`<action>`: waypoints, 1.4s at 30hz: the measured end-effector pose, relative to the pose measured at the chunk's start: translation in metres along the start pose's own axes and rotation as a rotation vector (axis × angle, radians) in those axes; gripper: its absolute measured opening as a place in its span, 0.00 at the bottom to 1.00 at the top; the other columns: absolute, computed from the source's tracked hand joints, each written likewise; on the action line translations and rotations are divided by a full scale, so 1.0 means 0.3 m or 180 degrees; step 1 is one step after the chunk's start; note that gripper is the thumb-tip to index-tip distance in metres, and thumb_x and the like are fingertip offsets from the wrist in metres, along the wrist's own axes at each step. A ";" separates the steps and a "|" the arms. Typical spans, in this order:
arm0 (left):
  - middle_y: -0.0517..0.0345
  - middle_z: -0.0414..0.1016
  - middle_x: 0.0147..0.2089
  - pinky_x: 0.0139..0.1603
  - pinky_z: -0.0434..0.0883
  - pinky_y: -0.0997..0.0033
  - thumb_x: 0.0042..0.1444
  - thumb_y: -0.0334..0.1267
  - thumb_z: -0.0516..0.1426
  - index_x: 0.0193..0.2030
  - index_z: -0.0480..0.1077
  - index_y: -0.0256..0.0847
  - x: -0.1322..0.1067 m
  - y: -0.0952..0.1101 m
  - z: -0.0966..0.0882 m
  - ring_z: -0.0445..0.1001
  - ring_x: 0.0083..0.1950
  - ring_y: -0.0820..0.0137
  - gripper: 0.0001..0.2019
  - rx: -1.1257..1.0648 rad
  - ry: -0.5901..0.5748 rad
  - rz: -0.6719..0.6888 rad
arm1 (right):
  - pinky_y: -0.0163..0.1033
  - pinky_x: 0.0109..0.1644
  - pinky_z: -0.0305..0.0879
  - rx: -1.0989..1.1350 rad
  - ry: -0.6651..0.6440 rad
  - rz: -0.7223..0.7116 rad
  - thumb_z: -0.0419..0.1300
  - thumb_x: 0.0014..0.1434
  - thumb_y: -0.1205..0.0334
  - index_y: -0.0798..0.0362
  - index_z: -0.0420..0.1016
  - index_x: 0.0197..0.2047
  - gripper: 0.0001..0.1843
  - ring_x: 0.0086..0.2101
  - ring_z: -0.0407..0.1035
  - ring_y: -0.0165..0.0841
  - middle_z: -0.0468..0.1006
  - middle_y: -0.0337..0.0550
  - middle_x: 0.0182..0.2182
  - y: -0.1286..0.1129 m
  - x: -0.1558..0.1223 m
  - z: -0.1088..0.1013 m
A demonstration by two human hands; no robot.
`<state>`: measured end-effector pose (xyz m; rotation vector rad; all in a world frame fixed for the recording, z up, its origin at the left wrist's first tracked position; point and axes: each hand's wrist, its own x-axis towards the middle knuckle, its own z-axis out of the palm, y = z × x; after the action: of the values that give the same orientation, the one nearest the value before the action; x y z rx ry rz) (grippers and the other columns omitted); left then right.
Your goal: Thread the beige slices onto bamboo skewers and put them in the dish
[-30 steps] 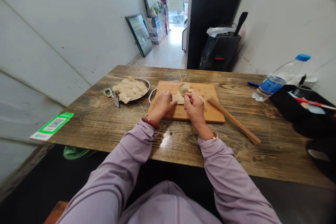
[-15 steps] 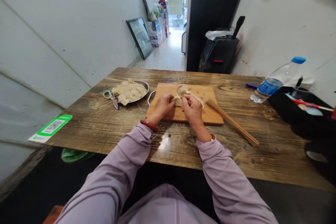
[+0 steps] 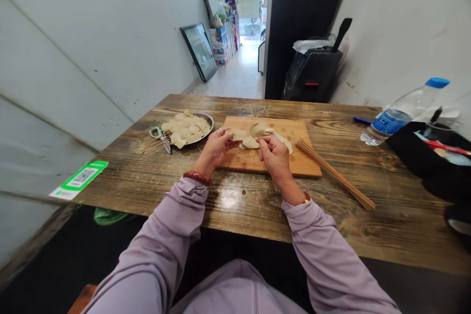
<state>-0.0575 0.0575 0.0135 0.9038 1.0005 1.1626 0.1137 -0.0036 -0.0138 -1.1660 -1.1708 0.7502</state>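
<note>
My left hand (image 3: 216, 148) pinches a thin, beige, rounded slice (image 3: 237, 134), its fingers closed on the slice's near edge. My right hand (image 3: 274, 153) is closed in a pinch on a thin wooden skewer, mostly hidden, with a folded beige slice (image 3: 260, 129) at its fingertips. Both hands are above a wooden cutting board (image 3: 239, 161). More beige slices (image 3: 284, 142) lie on the board beside and beyond my right hand. A bundle of wooden skewers (image 3: 336, 175) rests with one end on the board's right edge.
Left of the board, a metal plate (image 3: 210, 123) carries a heap of skewered beige slices (image 3: 186, 127). Green-handled scissors (image 3: 156, 132) lie beside it. A water bottle (image 3: 390, 120) and a black holder (image 3: 408, 149) stand at the right. A QR-code card (image 3: 79, 179) lies at the left edge.
My left hand has moved left and up, away from my right hand, and now holds a beige slice out to the side. The whole view has shifted slightly.
</note>
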 end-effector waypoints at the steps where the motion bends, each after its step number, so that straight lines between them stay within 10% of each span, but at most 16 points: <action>1: 0.56 0.81 0.35 0.35 0.78 0.72 0.54 0.28 0.62 0.40 0.71 0.37 0.004 0.001 -0.008 0.81 0.30 0.72 0.07 -0.0044 0.0057 -0.0025 | 0.34 0.25 0.59 0.0022 -0.0079 0.0027 0.58 0.61 0.48 0.52 0.77 0.36 0.15 0.17 0.64 0.29 0.69 0.31 0.15 -0.001 -0.006 0.004; 7: 0.57 0.80 0.34 0.24 0.68 0.80 0.54 0.27 0.63 0.40 0.72 0.37 0.021 0.009 -0.063 0.79 0.29 0.74 0.07 -0.0171 0.0139 0.0000 | 0.33 0.22 0.54 0.0240 -0.0535 0.0217 0.58 0.60 0.47 0.53 0.76 0.37 0.16 0.15 0.59 0.26 0.66 0.29 0.14 -0.028 -0.060 0.035; 17: 0.61 0.79 0.34 0.33 0.75 0.74 0.52 0.27 0.64 0.39 0.64 0.40 0.010 0.012 -0.124 0.81 0.30 0.71 0.13 -0.0478 0.0359 0.0279 | 0.33 0.21 0.51 -0.0097 -0.1111 0.0429 0.57 0.64 0.50 0.55 0.78 0.38 0.17 0.14 0.57 0.26 0.65 0.29 0.13 -0.029 -0.131 0.060; 25: 0.62 0.76 0.31 0.24 0.61 0.79 0.47 0.29 0.66 0.37 0.70 0.38 0.014 0.024 -0.134 0.72 0.28 0.77 0.12 -0.0255 0.0607 0.0683 | 0.33 0.22 0.51 -0.0495 -0.1220 0.0294 0.57 0.65 0.52 0.53 0.78 0.37 0.15 0.16 0.58 0.26 0.66 0.31 0.14 -0.012 -0.147 0.056; 42: 0.61 0.76 0.33 0.29 0.64 0.77 0.46 0.32 0.66 0.36 0.72 0.39 -0.002 0.038 -0.124 0.71 0.31 0.75 0.10 -0.0096 0.0688 0.0973 | 0.35 0.22 0.51 -0.0734 -0.1140 0.0227 0.57 0.63 0.52 0.53 0.80 0.37 0.15 0.18 0.59 0.29 0.66 0.33 0.15 0.001 -0.146 0.057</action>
<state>-0.0962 0.0610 0.0130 0.9429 1.0377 1.5552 0.0854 -0.0387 -0.0276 -1.3030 -1.5520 0.9225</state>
